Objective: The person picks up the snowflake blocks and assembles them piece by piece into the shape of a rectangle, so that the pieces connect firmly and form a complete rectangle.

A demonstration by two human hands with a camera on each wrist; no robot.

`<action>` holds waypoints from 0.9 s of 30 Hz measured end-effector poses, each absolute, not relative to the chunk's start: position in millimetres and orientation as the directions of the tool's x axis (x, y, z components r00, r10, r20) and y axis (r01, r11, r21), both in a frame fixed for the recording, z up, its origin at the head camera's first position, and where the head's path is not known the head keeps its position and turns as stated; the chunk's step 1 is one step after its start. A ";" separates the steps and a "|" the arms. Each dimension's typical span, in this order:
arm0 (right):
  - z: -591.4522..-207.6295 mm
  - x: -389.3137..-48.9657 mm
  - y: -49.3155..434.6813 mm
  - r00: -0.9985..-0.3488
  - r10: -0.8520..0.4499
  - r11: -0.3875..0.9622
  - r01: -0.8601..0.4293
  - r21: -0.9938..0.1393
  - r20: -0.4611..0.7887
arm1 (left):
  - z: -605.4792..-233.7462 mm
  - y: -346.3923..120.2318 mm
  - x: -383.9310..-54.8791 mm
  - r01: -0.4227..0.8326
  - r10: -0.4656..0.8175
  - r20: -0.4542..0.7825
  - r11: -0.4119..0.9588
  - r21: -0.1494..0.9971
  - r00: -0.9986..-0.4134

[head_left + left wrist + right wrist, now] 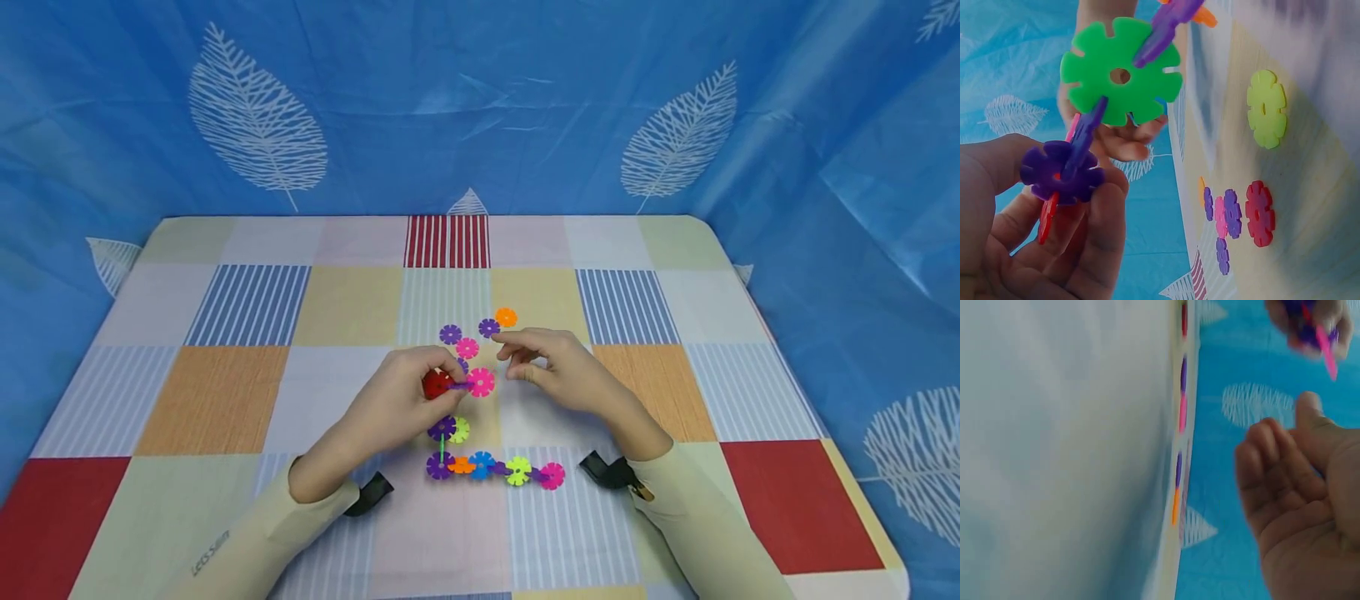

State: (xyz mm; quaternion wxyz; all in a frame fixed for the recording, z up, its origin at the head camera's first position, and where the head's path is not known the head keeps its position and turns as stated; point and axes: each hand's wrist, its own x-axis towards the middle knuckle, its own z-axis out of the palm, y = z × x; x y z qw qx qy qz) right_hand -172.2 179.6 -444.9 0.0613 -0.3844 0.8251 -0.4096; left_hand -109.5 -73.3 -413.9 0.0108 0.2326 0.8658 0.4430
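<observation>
My left hand [408, 387] pinches one end of a chain of interlocking snowflake discs. In the left wrist view its thumb and fingers hold a purple disc [1066, 186] and a red disc [1049, 215], linked through a purple piece to a green disc [1094, 72]. A pink disc [481, 382] sticks out to the right of the fingertips. Toward the near edge runs the chain's row of orange, blue [482, 464], yellow-green [517, 471] and pink discs. Apart from the chain, my right hand [555, 367] hovers with loosely bent fingers, holding nothing, close to a loose purple disc [489, 327].
Beyond the hands lie loose discs: orange [506, 317], purple [450, 334], pink [467, 348] and red [1260, 212]. A yellow-green disc [460, 430] lies on the checked tablecloth [352, 308] beside the chain. A blue leaf-print sheet [480, 100] hangs behind the table.
</observation>
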 end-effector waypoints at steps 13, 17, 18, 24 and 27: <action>-452.6 -226.9 164.5 -0.698 -0.710 0.608 -0.673 -0.421 0.090 | -415.8 -76.3 -109.9 0.385 0.429 0.167 0.492 0.781 -0.887; -453.2 -231.0 156.5 -0.685 -0.728 0.625 -0.685 -0.374 0.038 | -415.2 -76.4 -110.5 0.381 0.436 0.163 0.478 0.791 -0.885; -453.4 -231.0 155.4 -0.686 -0.727 0.631 -0.686 -0.361 0.032 | -414.9 -76.5 -110.7 0.380 0.437 0.163 0.475 0.793 -0.885; -452.0 -228.0 151.7 -0.671 -0.741 0.642 -0.708 -0.293 -0.001 | -413.8 -77.9 -111.9 0.385 0.438 0.165 0.479 0.789 -0.883; -452.6 -226.5 151.0 -0.671 -0.741 0.648 -0.703 -0.294 -0.029 | -413.9 -78.8 -112.6 0.381 0.437 0.160 0.482 0.789 -0.885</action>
